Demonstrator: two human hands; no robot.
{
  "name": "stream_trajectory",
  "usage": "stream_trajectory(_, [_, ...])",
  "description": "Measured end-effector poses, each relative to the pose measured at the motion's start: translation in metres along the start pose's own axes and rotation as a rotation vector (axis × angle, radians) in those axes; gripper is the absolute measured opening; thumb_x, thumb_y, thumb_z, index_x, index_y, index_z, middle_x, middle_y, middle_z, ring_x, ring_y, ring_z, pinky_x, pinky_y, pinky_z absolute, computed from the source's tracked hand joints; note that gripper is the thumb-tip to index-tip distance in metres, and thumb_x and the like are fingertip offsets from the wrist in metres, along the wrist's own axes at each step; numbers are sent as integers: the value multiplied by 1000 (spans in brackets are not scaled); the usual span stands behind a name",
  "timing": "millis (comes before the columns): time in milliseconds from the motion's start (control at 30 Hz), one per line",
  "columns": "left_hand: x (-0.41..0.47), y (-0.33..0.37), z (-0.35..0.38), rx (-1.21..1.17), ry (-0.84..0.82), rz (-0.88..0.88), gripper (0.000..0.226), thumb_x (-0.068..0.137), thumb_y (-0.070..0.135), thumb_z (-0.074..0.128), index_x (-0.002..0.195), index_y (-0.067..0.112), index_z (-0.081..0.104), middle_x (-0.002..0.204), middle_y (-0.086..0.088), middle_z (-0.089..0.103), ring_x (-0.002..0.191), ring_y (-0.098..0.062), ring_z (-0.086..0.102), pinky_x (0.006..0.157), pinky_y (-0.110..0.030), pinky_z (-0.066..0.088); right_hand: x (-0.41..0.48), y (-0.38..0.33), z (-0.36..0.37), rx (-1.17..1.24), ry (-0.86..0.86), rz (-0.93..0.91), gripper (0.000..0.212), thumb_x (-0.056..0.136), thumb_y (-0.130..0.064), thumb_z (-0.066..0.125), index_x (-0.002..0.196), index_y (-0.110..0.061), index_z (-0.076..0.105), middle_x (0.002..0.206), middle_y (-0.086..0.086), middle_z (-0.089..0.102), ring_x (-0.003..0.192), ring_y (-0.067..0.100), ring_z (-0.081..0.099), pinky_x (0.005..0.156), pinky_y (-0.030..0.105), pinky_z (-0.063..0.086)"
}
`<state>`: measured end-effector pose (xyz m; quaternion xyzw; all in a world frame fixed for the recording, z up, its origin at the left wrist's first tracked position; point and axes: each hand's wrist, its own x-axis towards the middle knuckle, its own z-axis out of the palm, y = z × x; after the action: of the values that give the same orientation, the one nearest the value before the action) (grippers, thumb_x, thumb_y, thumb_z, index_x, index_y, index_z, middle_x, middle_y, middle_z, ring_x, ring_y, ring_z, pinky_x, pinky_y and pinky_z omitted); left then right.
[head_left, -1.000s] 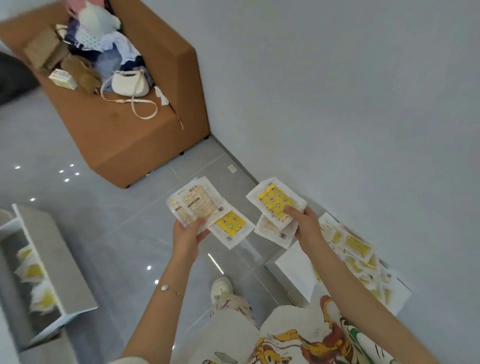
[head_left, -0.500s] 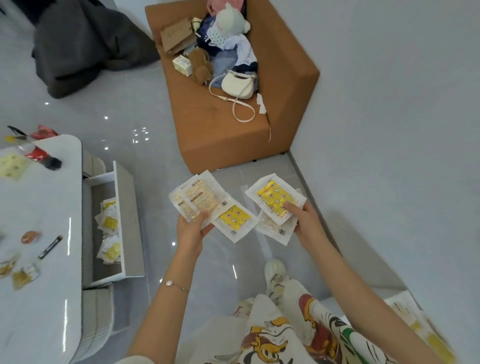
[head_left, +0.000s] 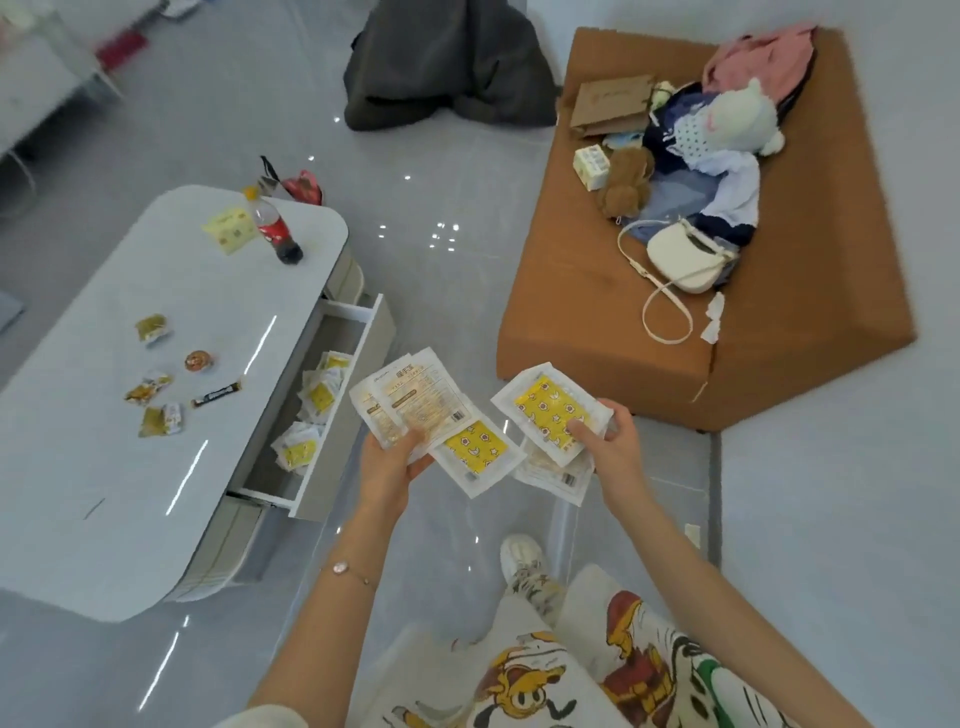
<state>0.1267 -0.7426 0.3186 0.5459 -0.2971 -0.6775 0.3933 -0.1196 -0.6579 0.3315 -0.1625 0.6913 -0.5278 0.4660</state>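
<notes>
Head view: left hand (head_left: 393, 464) is gripping the fanned packets (head_left: 415, 402), three, thumb on top, spread probably for counting. Right hand (head_left: 612, 444) is pinching the stacked packets (head_left: 545, 410), yellow face up, at least two, rest hidden. Both bunches are hanging over the floor just beside the open drawer (head_left: 340, 415), where more loose packets (head_left: 317, 396) are lying, count unclear.

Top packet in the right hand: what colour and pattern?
The top packet shows a yellow panel with small printed shapes, white border; head view.
</notes>
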Motion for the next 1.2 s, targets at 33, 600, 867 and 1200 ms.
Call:
stream_trajectory(33, [5,4,0,-27,42,7,41,90,0,61,122,24,55,121,-4,66,107,-25,66,78,-41,59,13,-8,7,-25,-34,-6,39,85,-7,70,116,-17,48,98,0,66,78,8,69,67,28,56])
stream_trajectory(600, [89,41,-85,-278,472,39,44,89,3,63,131,13,52,122,-5,67,106,-25,67,84,-46,57,136,-44,201,-134,-451,237,38,84,-8,69,117,-14,52,100,1,69,91,23,67,77,37,54])
stream_trajectory(867, [170,77,-134,-337,586,51,42,88,3,64,128,12,54,118,-6,68,103,-26,68,81,-47,58,191,-59,311,-250,-523,258,28,83,-7,70,106,-16,56,103,6,70,98,28,67,90,48,52])
stream_trajectory(1200, [230,78,-191,-392,775,30,39,87,6,67,124,11,55,116,-7,69,102,-28,68,79,-48,58,234,-28,416,-378,-597,330,28,83,-6,69,106,-18,57,109,11,69,96,28,67,89,47,52])
